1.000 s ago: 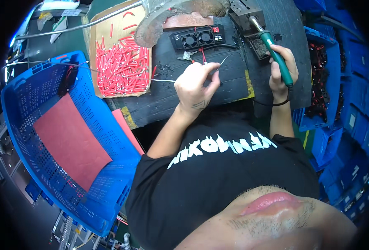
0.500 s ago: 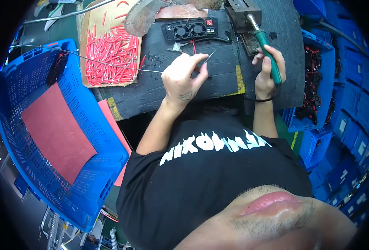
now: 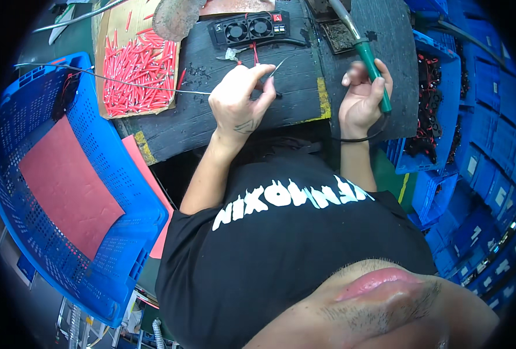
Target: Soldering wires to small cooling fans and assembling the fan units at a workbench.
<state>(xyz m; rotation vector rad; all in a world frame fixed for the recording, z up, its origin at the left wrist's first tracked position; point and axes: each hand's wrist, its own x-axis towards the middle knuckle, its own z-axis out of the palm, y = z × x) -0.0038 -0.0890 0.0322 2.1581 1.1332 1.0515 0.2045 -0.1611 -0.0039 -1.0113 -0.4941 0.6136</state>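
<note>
My left hand point(image 3: 237, 102) pinches a thin strand of solder wire point(image 3: 194, 92) between thumb and forefinger. Its free end sticks out past the fingertips. In my right hand point(image 3: 358, 110) is the green handle of a soldering iron point(image 3: 371, 65). The metal shaft points up and away, its tip cut off by the top edge. Just beyond my left hand lies a black module with two small fans point(image 3: 249, 28), red wires and a black cable coming from it. Beside it is a small whitish lump point(image 3: 231, 54).
An open cardboard box point(image 3: 99, 87) with many red tube-like pieces stands at the left. A blue perforated crate point(image 3: 124, 238) holds a reddish sheet point(image 3: 68, 180). A dark metal stand point(image 3: 338, 39) sits near the iron. Blue bins point(image 3: 450, 116) with black-and-red parts line the right.
The whole view has shifted, so the bench appears further left and up. More of the iron's metal shaft shows beside the stand. My left hand keeps its pinch on the solder wire.
</note>
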